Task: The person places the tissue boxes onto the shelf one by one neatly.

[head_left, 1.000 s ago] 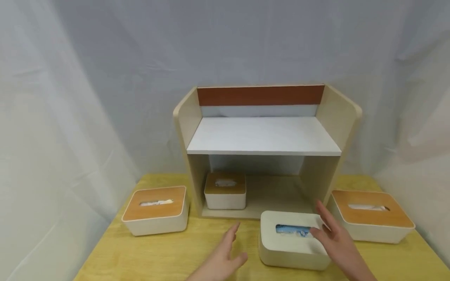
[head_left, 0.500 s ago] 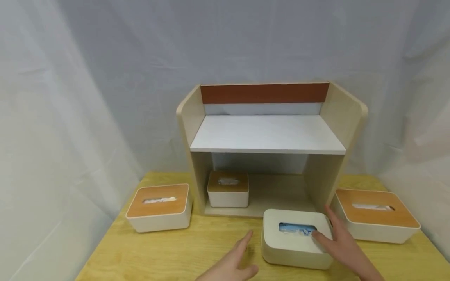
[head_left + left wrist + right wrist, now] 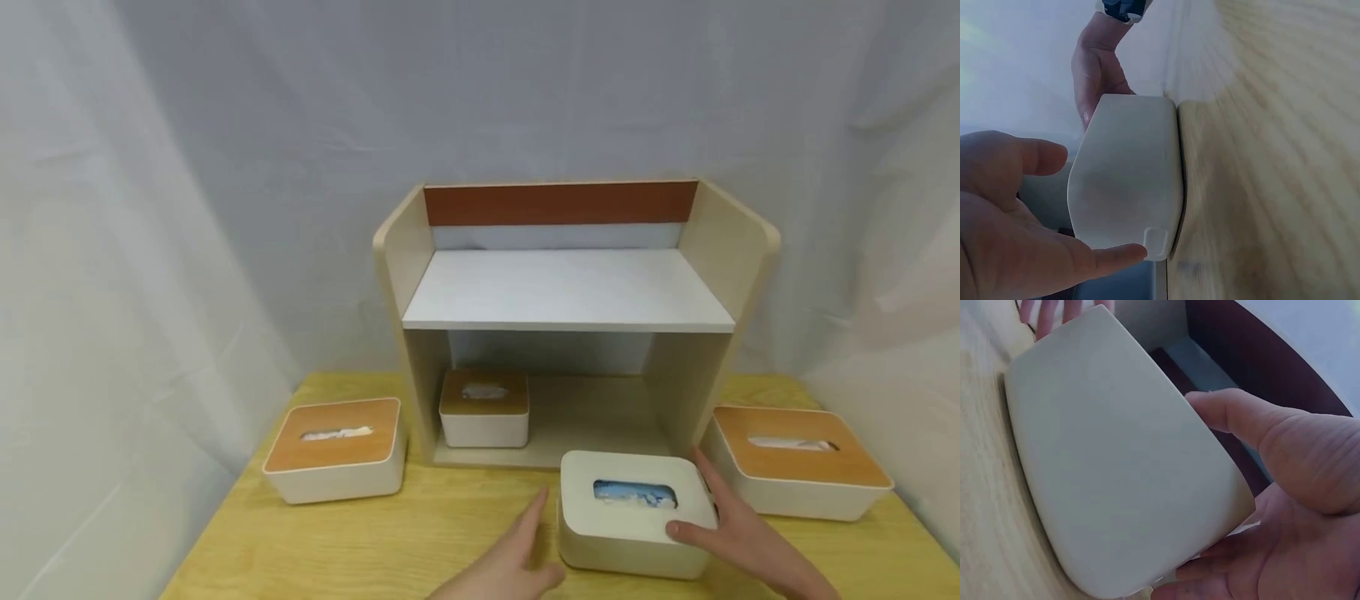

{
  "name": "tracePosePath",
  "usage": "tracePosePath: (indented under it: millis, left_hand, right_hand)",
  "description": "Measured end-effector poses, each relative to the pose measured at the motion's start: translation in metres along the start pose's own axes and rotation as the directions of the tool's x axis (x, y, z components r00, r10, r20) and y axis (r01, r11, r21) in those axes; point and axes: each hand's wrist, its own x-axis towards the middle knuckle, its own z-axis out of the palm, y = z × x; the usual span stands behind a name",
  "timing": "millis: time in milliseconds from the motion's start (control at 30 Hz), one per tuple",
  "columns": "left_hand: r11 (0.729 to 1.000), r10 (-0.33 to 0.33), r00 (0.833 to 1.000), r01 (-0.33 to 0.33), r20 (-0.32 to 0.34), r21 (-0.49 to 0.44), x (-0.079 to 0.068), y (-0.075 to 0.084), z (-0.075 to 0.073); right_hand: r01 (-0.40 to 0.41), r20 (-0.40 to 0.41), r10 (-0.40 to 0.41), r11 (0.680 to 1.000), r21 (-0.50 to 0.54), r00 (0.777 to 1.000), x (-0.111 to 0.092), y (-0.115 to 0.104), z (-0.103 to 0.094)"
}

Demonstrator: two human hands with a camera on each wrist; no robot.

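Observation:
A white tissue box (image 3: 637, 508) with a blue pack showing through its slot lies on the wooden table, in front of the shelf. Beside its left end is my left hand (image 3: 502, 558), fingers extended towards the wall and thumb spread; in the left wrist view a fingertip (image 3: 1135, 251) overlaps the lower corner, contact uncertain. My right hand (image 3: 746, 533) is at the right end, thumb over the lid's edge and fingers along the rear right side. In the right wrist view the thumb (image 3: 1222, 409) meets the top edge, while the box's corner partly hides the other fingers.
A two-level shelf (image 3: 562, 287) stands at the back. A small wood-lidded tissue box (image 3: 483, 427) sits in its lower left. Other wood-lidded boxes flank it: a left box (image 3: 337, 479) and a right box (image 3: 810, 492), the latter close to my right hand.
My left hand has moved right towards the white box's left end. My right hand has shifted outward and down along the right end. The box keeps its place.

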Motion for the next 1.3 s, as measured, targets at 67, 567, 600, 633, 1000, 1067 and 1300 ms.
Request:
tracePosePath:
  millis: [67, 567, 600, 633, 1000, 1067, 1300]
  left_hand:
    - [1.0, 0.005, 1.0, -0.005, -0.013, -0.009, 0.005, 0.002, 0.001]
    - [0.994, 0.099, 0.995, -0.098, -0.018, 0.037, 0.027, -0.005, 0.001]
    - [0.993, 0.111, 0.994, -0.111, -0.012, 0.033, 0.028, -0.006, 0.002]
    - [0.992, 0.122, 0.993, -0.122, -0.005, 0.026, 0.03, -0.007, 0.002]
    - [0.987, 0.134, 0.991, -0.131, 0.023, -0.094, 0.035, -0.006, 0.004]
    - [0.988, 0.133, 0.991, -0.131, 0.019, -0.085, 0.035, -0.006, 0.005]
    - [0.982, 0.183, 0.983, -0.182, 0.001, -0.039, 0.036, -0.003, 0.009]
  right_hand:
    - [0.012, -0.007, -0.012, 1.0, -0.019, 1.0, -0.003, 0.003, 0.002]
    - [-0.091, 0.09, 0.094, 0.995, -0.041, 0.991, -0.01, 0.011, 0.002]
    - [-0.088, 0.086, 0.092, 0.995, -0.039, 0.992, -0.01, 0.011, 0.002]
    - [-0.088, 0.083, 0.091, 0.995, -0.039, 0.992, -0.01, 0.011, 0.003]
    - [-0.016, 0.052, 0.017, 1.0, -0.016, 0.999, -0.009, 0.014, 0.006]
    - [-0.018, 0.051, 0.018, 1.0, -0.013, 0.999, -0.01, 0.014, 0.006]
    - [-0.006, 0.04, 0.005, 1.0, 0.025, 0.999, -0.009, 0.015, 0.008]
